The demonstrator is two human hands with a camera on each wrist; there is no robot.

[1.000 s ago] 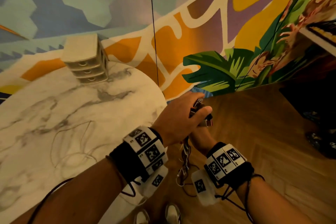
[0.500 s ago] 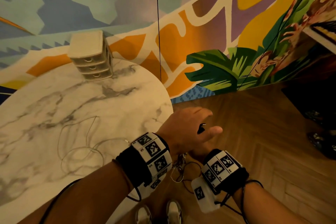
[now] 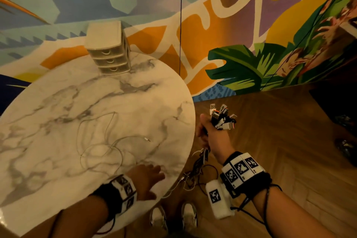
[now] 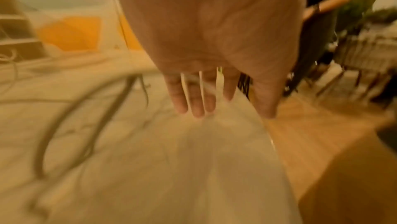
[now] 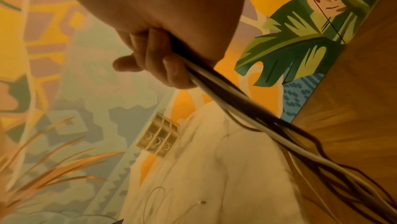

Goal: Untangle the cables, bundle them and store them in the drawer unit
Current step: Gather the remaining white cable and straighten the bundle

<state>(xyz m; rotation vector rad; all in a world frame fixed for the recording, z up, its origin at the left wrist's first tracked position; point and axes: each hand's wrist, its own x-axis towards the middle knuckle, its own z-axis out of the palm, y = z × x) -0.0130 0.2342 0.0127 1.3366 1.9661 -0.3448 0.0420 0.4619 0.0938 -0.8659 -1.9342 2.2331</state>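
Observation:
My right hand [image 3: 210, 133] grips a bunch of black and white cables [image 5: 234, 114] beside the table, off its right edge. Their USB plug ends [image 3: 222, 117] stick up out of the fist, and the rest hangs down in a tangle [image 3: 195, 172] toward the floor. My left hand [image 3: 148, 177] is over the marble table [image 3: 58, 141] near its front edge, fingers [image 4: 193, 102] straight, holding nothing. A thin white cable [image 3: 100, 141] lies in loose loops on the table. The beige drawer unit [image 3: 108, 56] with three shut drawers stands at the table's far edge.
A painted mural wall [image 3: 251, 25] runs behind the table. Wooden floor [image 3: 289, 141] lies to the right, with dark objects [image 3: 345, 121] at the far right. My shoes [image 3: 173, 218] show below the table edge. A person and chairs [image 4: 343, 49] appear in the left wrist view.
My left hand has let go of the plug ends and moved down-left over the table. My right hand, hidden under it before, now shows holding the bundle alone.

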